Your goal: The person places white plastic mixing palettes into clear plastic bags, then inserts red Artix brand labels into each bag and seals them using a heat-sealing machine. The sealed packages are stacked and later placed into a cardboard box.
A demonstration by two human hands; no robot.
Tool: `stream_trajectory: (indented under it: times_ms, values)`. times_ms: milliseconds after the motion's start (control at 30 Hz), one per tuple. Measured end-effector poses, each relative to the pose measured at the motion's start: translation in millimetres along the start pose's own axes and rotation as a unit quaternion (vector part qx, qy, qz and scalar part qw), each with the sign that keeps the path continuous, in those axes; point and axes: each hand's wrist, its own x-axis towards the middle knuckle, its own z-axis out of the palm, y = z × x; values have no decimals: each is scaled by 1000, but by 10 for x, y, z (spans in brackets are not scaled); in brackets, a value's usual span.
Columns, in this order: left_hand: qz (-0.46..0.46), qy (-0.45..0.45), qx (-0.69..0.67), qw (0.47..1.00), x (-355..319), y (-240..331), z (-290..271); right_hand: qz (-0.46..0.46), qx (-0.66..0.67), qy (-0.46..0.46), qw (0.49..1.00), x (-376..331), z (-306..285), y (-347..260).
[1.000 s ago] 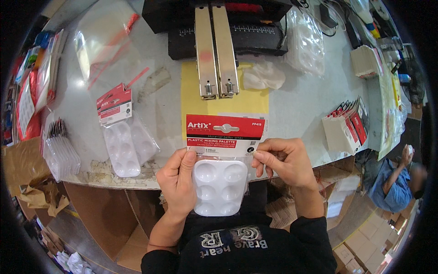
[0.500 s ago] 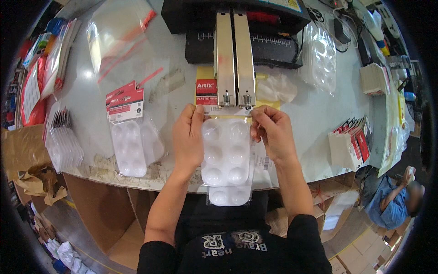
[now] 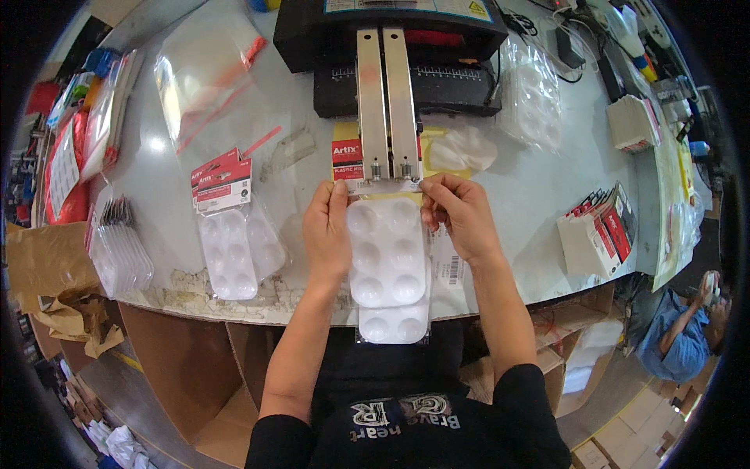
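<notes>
on the left of the table [image 3: 539,195] lies a pile of clear bags [image 3: 117,250], then finished packs [image 3: 230,234] with red cards. the left hand [image 3: 328,230] pinches the left top corner of the white paint tray pack [image 3: 388,266], and the right hand [image 3: 461,215] pinches the right corner. the pack's top sits under the metal bars [image 3: 388,109] of the black machine [image 3: 391,47]. it looks like the closing step; next the top must stay straight under the bars. fingers are close to the bars. red card stacks [image 3: 601,234] stand to the right.
</notes>
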Motion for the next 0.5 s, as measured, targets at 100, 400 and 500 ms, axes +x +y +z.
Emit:
stream_trajectory:
  times_ms: [100,400,500]
  values:
    - [9,-43,53,998,18,82,-198,-86,-203,73,973,-225,-98,-254]
    - [158,222,588,761,6,615,-1424,-116,-535,250,799,-1206,-2533,-753]
    - [109,-52,363,924,-418,369,-757,-122,-513,232,817,-1247,-2737,-651]
